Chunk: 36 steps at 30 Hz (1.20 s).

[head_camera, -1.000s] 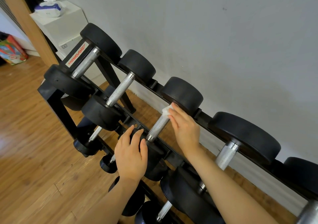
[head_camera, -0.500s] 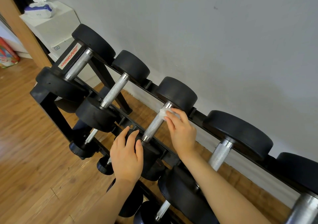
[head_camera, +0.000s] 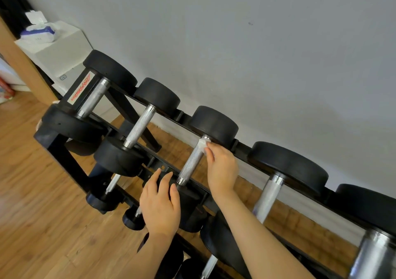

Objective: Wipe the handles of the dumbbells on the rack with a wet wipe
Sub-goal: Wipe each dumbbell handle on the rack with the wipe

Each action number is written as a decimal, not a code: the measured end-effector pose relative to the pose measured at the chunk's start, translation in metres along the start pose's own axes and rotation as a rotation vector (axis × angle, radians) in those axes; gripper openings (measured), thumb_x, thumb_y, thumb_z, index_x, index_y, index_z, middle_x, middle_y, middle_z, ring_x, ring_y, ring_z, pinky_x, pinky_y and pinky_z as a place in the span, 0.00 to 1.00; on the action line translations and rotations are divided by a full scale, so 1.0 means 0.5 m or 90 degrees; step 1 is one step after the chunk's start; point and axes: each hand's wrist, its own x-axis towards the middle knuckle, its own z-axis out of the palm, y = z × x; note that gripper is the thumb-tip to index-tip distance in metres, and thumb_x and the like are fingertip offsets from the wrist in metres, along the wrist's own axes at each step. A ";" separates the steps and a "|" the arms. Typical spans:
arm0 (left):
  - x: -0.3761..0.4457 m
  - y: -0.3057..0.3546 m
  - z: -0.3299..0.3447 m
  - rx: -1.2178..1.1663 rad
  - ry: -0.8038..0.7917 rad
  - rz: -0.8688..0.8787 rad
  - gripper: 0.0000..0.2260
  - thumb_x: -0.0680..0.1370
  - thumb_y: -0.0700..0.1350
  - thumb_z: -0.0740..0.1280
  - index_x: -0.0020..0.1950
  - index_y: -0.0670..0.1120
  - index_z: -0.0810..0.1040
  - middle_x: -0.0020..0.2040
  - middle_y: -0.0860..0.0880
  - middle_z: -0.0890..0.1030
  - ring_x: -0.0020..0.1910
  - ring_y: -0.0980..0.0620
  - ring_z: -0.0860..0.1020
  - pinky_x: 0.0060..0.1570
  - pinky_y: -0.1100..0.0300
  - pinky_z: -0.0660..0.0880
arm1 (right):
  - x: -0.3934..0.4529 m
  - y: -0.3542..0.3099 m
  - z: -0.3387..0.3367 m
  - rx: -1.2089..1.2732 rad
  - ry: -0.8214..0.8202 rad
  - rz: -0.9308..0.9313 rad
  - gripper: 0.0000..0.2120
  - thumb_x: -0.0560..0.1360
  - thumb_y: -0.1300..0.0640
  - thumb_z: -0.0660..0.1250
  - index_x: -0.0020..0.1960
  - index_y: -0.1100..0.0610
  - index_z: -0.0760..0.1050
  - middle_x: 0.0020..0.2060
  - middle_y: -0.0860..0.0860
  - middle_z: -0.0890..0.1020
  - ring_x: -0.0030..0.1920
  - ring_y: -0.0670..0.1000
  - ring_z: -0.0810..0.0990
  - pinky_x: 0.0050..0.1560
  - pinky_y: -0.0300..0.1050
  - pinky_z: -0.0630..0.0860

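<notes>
Fingers first: left hand (head_camera: 161, 206) lies flat, fingers (head_camera: 166, 181) spread wide over the near black head of the third dumbbell, holding nothing, just bracing it. Right hand (head_camera: 221, 167) has its fingers (head_camera: 209, 153) pinched on a white wet wipe (head_camera: 201, 144), pressed to the far end of that dumbbell's handle (head_camera: 191, 161), right where it meets the far head (head_camera: 214, 124).

Going left to right across the rack (head_camera: 57, 148): at 10 o'clock a white cabinet (head_camera: 62, 56) with a wipes pack (head_camera: 39, 33) on top; first dumbbell handle (head_camera: 94, 98); second handle (head_camera: 140, 126); then the third, the one in hand; fourth handle (head_camera: 269, 197) at 3 o'clock; a big chrome handle (head_camera: 372, 255) at 5 o'clock, cut off by the frame edge.

Key relation: the handle's long axis runs from 1 o'clock at the far head down to 7 o'clock at the near head. The wipe sits at the 1 o'clock end, so I judge the bare knurled length lies toward 7 o'clock from my right fingers. The right hand is the one on it; the left is nearer the lower end but carries no wipe. Next stroke, I reckon, is a drag down the axis toward the left hand. Can't tell if the wipe wraps underneath.
</notes>
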 end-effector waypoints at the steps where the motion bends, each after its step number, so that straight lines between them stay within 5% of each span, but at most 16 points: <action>1: 0.000 0.000 0.000 0.001 0.000 0.000 0.21 0.81 0.51 0.53 0.62 0.43 0.80 0.66 0.43 0.76 0.64 0.42 0.74 0.62 0.42 0.72 | 0.000 -0.005 0.001 0.005 0.004 0.018 0.09 0.77 0.54 0.68 0.54 0.55 0.83 0.44 0.49 0.86 0.45 0.47 0.83 0.42 0.46 0.82; 9: 0.004 0.009 -0.004 0.020 0.001 0.003 0.22 0.81 0.51 0.53 0.61 0.42 0.81 0.65 0.41 0.77 0.61 0.39 0.76 0.58 0.44 0.73 | -0.035 -0.072 0.039 0.191 0.095 0.194 0.08 0.77 0.59 0.69 0.54 0.57 0.83 0.50 0.50 0.81 0.49 0.43 0.77 0.46 0.24 0.72; 17: 0.007 0.003 0.000 0.020 -0.010 0.014 0.22 0.81 0.52 0.52 0.62 0.43 0.80 0.67 0.42 0.76 0.63 0.41 0.76 0.60 0.43 0.73 | -0.047 -0.076 0.070 0.286 0.226 0.232 0.10 0.75 0.64 0.70 0.55 0.61 0.81 0.53 0.51 0.80 0.52 0.37 0.76 0.50 0.21 0.69; 36: 0.005 -0.002 -0.002 0.019 -0.023 0.015 0.22 0.81 0.52 0.52 0.63 0.45 0.79 0.68 0.42 0.75 0.65 0.41 0.74 0.61 0.44 0.70 | -0.056 -0.066 0.075 0.215 0.216 0.236 0.13 0.77 0.52 0.65 0.57 0.57 0.82 0.49 0.51 0.82 0.52 0.47 0.75 0.54 0.21 0.64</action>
